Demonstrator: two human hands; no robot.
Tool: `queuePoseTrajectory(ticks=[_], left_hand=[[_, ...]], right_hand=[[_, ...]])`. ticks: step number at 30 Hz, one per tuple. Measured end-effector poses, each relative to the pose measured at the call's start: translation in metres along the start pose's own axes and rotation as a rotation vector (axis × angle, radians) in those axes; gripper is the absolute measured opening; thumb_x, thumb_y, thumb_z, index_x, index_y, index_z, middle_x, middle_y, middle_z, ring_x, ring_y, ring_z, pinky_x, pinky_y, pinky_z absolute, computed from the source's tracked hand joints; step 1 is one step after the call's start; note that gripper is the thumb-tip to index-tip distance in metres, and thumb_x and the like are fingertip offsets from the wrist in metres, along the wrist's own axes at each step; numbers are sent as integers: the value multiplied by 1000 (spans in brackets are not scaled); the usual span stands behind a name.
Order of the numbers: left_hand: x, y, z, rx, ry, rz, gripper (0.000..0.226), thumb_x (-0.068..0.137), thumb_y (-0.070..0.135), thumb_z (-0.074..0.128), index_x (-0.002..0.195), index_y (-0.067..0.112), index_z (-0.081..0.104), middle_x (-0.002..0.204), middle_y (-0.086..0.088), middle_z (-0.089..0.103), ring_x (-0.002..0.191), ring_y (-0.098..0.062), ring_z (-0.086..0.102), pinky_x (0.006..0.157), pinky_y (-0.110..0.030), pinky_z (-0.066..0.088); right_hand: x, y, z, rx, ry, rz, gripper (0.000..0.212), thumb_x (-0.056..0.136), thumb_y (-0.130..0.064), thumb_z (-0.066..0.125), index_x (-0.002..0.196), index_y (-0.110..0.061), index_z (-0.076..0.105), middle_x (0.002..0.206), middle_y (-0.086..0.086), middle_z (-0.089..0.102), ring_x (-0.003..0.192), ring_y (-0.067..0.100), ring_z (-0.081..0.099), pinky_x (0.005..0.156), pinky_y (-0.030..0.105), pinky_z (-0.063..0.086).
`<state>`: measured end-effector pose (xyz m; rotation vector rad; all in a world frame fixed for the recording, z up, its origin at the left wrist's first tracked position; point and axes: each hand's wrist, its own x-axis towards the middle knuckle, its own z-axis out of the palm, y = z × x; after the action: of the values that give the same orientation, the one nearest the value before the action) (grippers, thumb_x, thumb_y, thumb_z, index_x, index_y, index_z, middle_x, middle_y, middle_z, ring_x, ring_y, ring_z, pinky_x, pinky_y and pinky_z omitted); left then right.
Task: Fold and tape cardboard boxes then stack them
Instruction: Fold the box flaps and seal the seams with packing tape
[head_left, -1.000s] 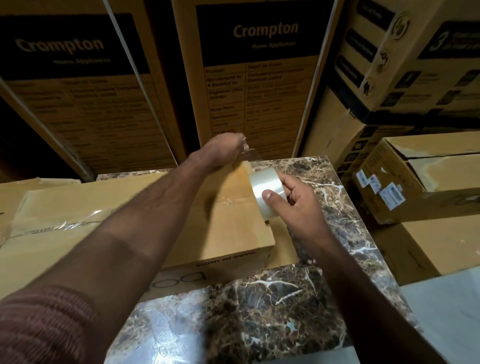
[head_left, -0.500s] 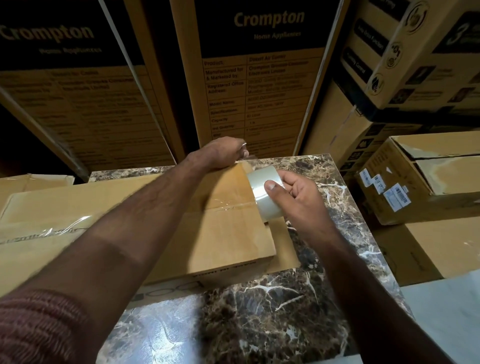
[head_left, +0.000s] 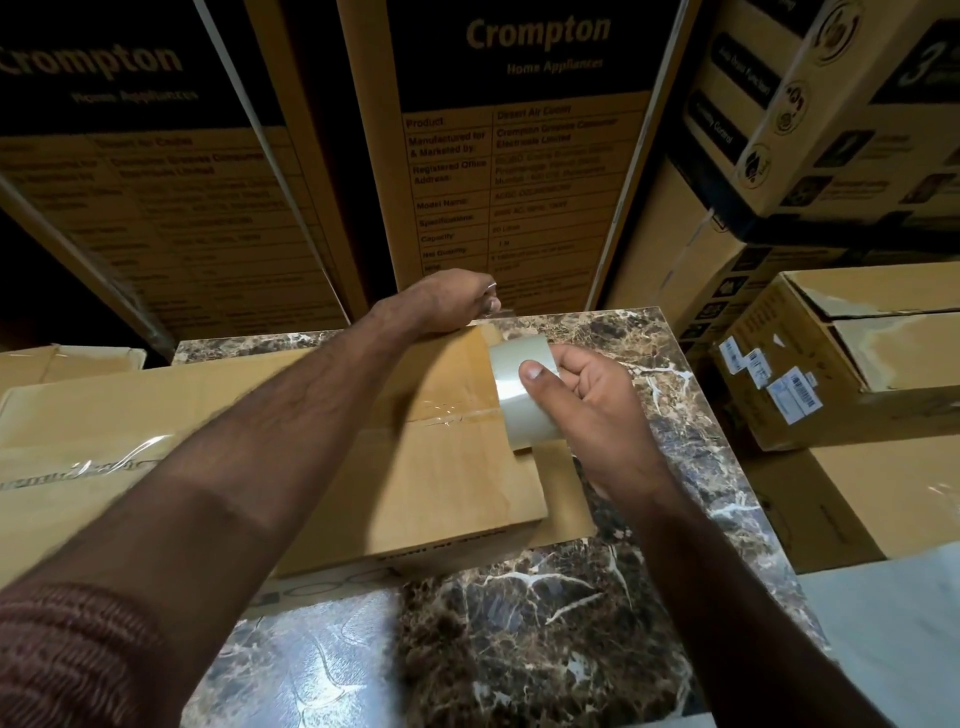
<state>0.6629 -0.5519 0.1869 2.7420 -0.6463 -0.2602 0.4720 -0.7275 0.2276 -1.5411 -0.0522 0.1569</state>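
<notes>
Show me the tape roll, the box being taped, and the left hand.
tape roll (head_left: 511, 387): head view, its curved outer face.
box (head_left: 441, 478): head view, bare top flap.
left hand (head_left: 449, 304): head view, back of hand.

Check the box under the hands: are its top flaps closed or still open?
Closed. The cardboard box has both top flaps lying flat, meeting at a seam with clear tape along it, beside the tape roll.

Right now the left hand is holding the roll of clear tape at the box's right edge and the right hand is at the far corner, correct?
Hands swapped. The head view shows the right hand gripping the tape roll at the box's right edge; the left hand is at the far corner.
</notes>
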Motion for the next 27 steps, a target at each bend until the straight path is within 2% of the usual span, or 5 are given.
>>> queuePoseTrajectory(ticks=[10, 14, 19, 23, 27], left_hand=[[5, 3, 2, 16, -26, -8, 23, 106, 31, 43, 105, 14, 59, 98, -1, 62, 88, -18, 56, 72, -32, 37], [6, 1, 3, 35, -39, -2, 22, 106, 29, 43, 101, 14, 59, 96, -1, 61, 86, -18, 55, 72, -32, 36], [15, -2, 3, 22, -212, -17, 19, 103, 28, 53, 96, 13, 62, 91, 0, 60, 84, -17, 53, 72, -31, 37], [20, -13, 6, -96, -355, -72, 24, 102, 25, 54, 79, 19, 59, 77, 1, 56, 75, -19, 48, 69, -34, 39], [12, -16, 14, 71, -156, -191, 19, 97, 34, 61, 93, 16, 65, 89, -1, 63, 87, -21, 59, 77, -36, 49]], right_hand=[[-2, 3, -1, 13, -9, 15, 15, 102, -16, 58, 112, -14, 69, 96, 15, 76, 82, 36, 71, 68, 64, 55], [0, 4, -2, 25, -2, 16, 14, 102, -14, 56, 108, -17, 69, 97, 15, 76, 82, 31, 71, 72, 57, 57], [2, 6, -4, 23, 0, 24, 16, 104, -15, 54, 114, -15, 67, 101, 17, 76, 88, 38, 71, 75, 58, 56], [0, 6, -8, -15, -6, 38, 19, 104, -19, 55, 120, -14, 65, 104, 15, 75, 92, 39, 71, 73, 57, 58], [-2, 8, -9, -47, -11, 30, 22, 103, -19, 56, 122, -12, 63, 103, 11, 76, 87, 26, 72, 70, 44, 60]])
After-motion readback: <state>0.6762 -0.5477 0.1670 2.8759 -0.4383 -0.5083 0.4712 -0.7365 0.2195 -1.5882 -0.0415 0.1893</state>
